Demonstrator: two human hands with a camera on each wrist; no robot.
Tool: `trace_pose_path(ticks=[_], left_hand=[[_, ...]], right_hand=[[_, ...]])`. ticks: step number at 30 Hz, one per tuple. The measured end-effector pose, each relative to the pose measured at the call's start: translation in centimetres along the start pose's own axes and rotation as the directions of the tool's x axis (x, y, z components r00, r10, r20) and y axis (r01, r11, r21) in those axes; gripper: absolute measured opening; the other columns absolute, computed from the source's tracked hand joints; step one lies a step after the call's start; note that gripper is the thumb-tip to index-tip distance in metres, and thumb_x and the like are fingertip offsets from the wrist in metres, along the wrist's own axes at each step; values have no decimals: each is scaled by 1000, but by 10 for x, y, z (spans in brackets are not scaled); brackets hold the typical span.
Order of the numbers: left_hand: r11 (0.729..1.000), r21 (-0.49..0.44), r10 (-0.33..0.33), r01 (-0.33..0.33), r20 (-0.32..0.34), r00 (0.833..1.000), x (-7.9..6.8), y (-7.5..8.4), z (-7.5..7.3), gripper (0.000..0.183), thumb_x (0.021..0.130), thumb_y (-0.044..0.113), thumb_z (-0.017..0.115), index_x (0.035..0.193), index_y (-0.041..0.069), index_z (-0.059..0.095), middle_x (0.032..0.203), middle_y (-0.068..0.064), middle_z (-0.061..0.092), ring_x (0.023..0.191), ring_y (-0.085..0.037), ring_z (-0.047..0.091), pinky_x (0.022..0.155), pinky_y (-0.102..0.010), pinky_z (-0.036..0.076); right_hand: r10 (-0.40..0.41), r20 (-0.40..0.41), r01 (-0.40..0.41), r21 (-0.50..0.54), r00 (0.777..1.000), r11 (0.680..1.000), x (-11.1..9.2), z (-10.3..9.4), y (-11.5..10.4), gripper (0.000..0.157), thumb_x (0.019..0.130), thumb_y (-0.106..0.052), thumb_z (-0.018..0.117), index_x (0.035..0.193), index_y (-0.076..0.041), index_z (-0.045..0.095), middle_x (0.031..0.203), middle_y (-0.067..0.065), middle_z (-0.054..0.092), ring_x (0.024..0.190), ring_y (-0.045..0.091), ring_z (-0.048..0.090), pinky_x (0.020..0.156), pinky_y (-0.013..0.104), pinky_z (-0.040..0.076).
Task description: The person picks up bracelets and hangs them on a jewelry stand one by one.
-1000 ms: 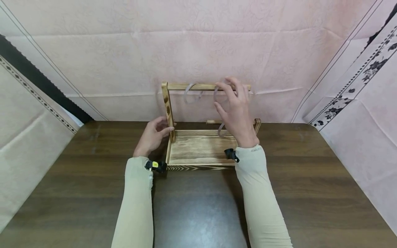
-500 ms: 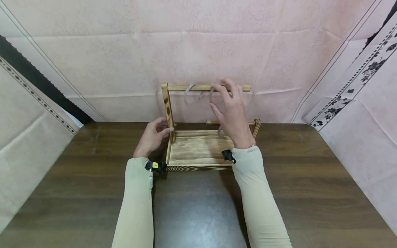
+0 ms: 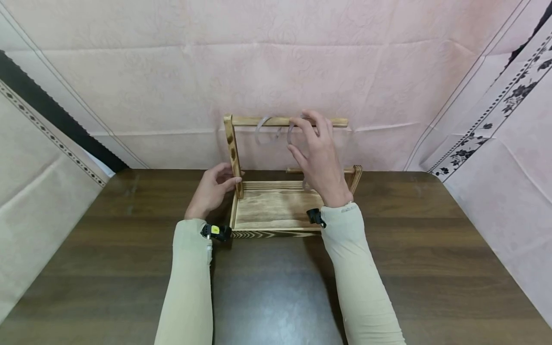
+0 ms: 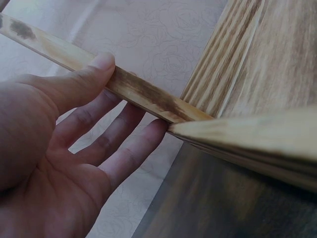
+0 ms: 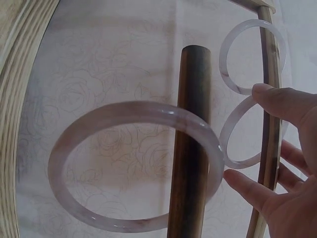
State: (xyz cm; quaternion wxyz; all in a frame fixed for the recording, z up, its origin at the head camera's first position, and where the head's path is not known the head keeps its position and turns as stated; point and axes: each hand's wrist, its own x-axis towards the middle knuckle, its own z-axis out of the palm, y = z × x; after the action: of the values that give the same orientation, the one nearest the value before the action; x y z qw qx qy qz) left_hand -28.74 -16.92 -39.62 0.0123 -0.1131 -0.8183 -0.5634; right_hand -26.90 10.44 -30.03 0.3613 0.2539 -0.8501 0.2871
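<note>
A wooden stand has a tray base (image 3: 276,211), an upright post (image 3: 233,148) at its left, an upper bar (image 3: 250,121) and a shorter lower rod (image 5: 192,79). My left hand (image 3: 210,188) holds the post near its foot, thumb in front and fingers behind. Beside the upper bar, my right hand (image 3: 321,165) pinches a pale translucent bangle (image 5: 224,139) that hangs round that bar. Left of it, another bangle (image 3: 258,130) hangs on the same bar. A third bangle (image 5: 55,168) encircles the lower rod; in the head view my right hand partly hides it.
The stand sits at the back of a dark brown wooden table (image 3: 276,287). A pale pink patterned cloth (image 3: 276,72) rises just behind it. More cloth panels (image 3: 509,191) flank the table on both sides.
My right hand has slid slightly left along the upper bar, carrying the pinched bangle closer to the other one there. The left hand and the stand have stayed in place.
</note>
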Motion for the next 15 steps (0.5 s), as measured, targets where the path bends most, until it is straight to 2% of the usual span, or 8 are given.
trace_pose_path(ticks=[9,15], left_hand=[[1000,12,-10,10,3,1000,-2,-1,-1,33,102,16,64,132,4,61,132,-19,66,117,-30,64,103,-44,56],[993,118,3,-2,-8,1000,-4,2,-2,37,100,23,67,133,6,60,128,-14,67,120,-30,63,106,-46,51]], right_hand=[[1,0,-1,-1,1000,1000,-1,1,-1,52,91,-14,78,138,-11,57,147,15,45,137,33,40,106,43,49],[8,1,-8,14,1000,1000,0,-5,-1,59,88,-18,82,139,-12,55,149,17,44,137,33,41,107,45,46]])
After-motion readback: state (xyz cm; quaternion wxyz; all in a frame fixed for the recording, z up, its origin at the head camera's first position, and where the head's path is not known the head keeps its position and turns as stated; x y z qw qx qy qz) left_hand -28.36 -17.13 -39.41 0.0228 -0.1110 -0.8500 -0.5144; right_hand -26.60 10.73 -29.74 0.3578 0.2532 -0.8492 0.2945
